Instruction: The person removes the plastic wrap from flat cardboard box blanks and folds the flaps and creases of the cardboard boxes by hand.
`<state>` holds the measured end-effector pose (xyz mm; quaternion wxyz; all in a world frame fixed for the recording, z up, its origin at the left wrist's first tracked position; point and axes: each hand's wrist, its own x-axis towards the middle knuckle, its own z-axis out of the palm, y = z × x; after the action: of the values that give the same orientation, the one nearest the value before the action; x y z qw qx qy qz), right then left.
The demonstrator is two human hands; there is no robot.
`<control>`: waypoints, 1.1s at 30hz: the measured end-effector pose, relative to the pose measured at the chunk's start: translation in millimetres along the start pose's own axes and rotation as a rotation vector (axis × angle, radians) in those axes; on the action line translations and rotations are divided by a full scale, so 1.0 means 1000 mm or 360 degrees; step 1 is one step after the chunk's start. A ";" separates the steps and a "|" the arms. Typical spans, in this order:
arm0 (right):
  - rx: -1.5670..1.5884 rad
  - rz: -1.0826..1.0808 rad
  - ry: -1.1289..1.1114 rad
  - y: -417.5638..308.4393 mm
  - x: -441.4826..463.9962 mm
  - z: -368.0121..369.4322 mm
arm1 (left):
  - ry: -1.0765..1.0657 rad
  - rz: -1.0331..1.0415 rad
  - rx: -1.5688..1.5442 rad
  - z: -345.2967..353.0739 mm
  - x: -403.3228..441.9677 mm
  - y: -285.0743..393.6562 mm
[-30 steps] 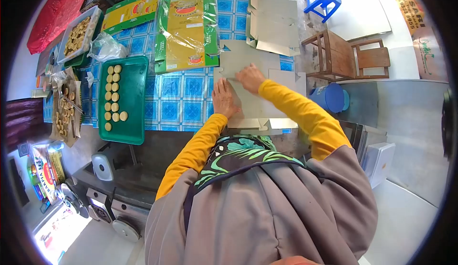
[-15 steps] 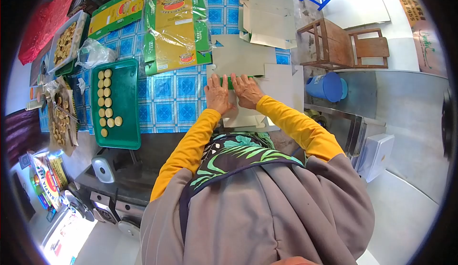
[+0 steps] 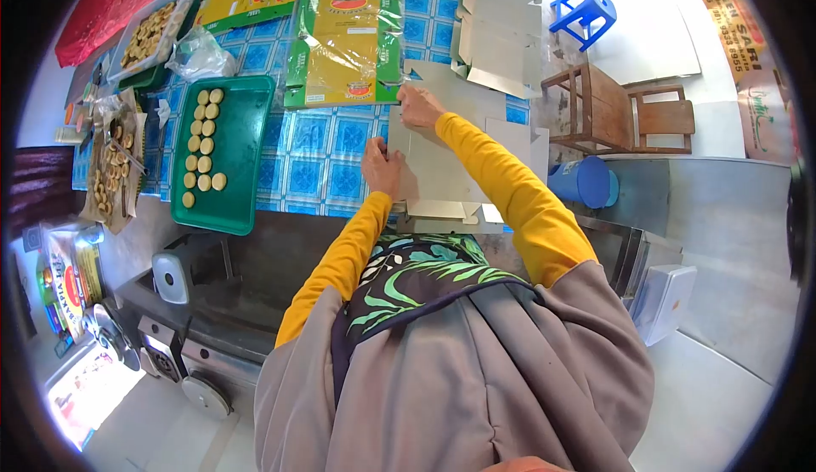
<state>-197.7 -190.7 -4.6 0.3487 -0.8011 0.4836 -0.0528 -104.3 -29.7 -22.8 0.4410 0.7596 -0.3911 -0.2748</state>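
Observation:
A flat, grey-beige cardboard box blank lies plain side up at the table's front edge, creased and with flaps. At its left edge is my left hand, fingers curled and pinching the rim. My right hand is farther up, closed at the blank's upper left corner; the exact grip of its fingertips is partly hidden. Just beyond the right hand lie green and yellow printed box blanks under clear plastic. More grey cardboard lies unfolded at the back right.
To the left, a green tray carries several round pastries. Behind it are a plastic bag and a white container of pastries. A wooden chair, blue stool and blue bucket stand right of the table.
Both hands were side by side on a folded green edge. That edge now lies flat; my right hand has moved up to the corner, my left to the left edge. The view has shifted.

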 end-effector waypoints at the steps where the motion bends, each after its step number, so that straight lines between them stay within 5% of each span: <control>1: -0.0003 0.0003 -0.0017 0.002 -0.001 0.000 | 0.0001 -0.0017 -0.0001 0.001 0.001 0.000; 4: 0.0019 0.0077 0.0191 0.005 -0.004 -0.013 | 0.0085 -0.0041 0.0183 0.009 0.023 0.002; 7: 0.0380 0.0069 0.0132 0.006 -0.010 -0.016 | -0.0209 0.0013 -0.0036 0.019 0.051 -0.008; 9: 0.0316 -0.0040 0.0042 0.013 -0.012 -0.016 | -0.0141 -0.0406 -0.0425 0.037 0.059 -0.025; 13: 0.0239 0.0051 -0.0013 0.008 -0.028 -0.016 | -0.0330 -0.0482 -0.0718 0.039 0.070 -0.043; 15: 0.0007 -0.0319 0.0214 0.011 -0.037 -0.003 | -0.0385 -0.1174 -0.0933 0.013 0.071 0.000; 19: -0.0188 -0.0752 0.0548 0.004 -0.060 0.012 | -0.0458 -0.1292 -0.1019 0.014 0.076 -0.005; 22: 0.0877 0.0140 0.0544 -0.008 -0.060 0.015 | -0.0501 -0.1267 -0.1003 0.010 0.073 -0.007; 25: 0.0377 0.0170 0.0267 -0.003 -0.057 0.011 | -0.0533 -0.1240 -0.1018 0.010 0.074 -0.003; 27: -0.0067 -0.0669 0.0616 0.003 -0.058 0.019 | -0.0483 -0.1291 -0.1036 0.008 0.074 0.000; 33: -0.0753 -0.0849 0.0467 -0.021 -0.098 0.019 | -0.0742 -0.1347 -0.1255 -0.004 0.081 -0.004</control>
<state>-225.8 -96.0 18.6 0.0554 -0.9410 0.3019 -0.1426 -55.9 -94.8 -30.0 0.4443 0.5488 -0.0114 -0.7080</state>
